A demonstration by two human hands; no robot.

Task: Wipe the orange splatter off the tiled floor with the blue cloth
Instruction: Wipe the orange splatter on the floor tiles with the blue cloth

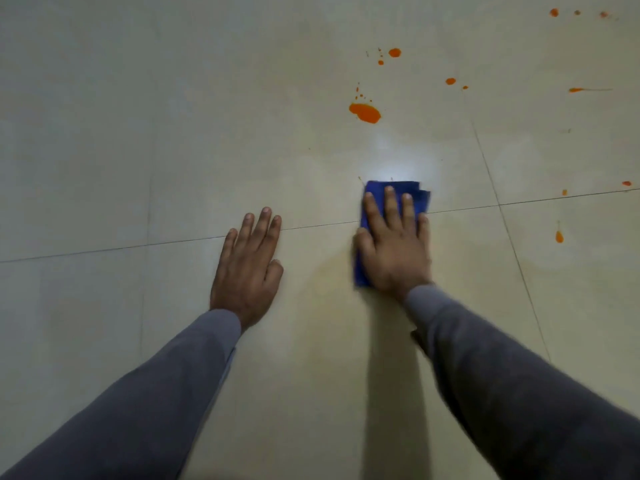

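- While the right hand [393, 244] presses flat, fingers straight, the folded blue cloth [393, 189] lies under it, mid-frame.
- Flat left hand [247, 268] holds nothing.
- Orange splatter [365, 112] sits upper right.

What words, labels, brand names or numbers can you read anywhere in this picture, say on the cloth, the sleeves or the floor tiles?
None: no text, number or sign shows anywhere.
Blue cloth, pressed flat under the right hand: plain, no tag or print visible.
Grey sleeves: plain, no logo.
Tiled floor: only grout lines and orange splatter, no markings.
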